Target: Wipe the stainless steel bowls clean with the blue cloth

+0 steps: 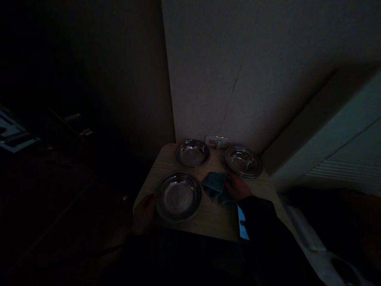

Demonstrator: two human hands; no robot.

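In dim light, my left hand (144, 214) grips the left rim of a round, shallow metal plate (178, 197) at the near left of a small wooden table (208, 226). My right hand (238, 187) is closed on a folded teal cloth (214, 182), to the right of that plate. Behind them, a second metal plate (193, 153) lies by the wall. A stack of metal plates (243, 162) sits at the back right, just beyond my right hand. Under my right forearm, a lit phone-like screen (242, 226) is partly hidden.
A wall socket (216, 141) with something plugged in is just behind the table, between the back plates. The pale wall (208, 79) closes off the far side. On the right stands a light panel with slats (336, 163). Dark floor lies to the left.
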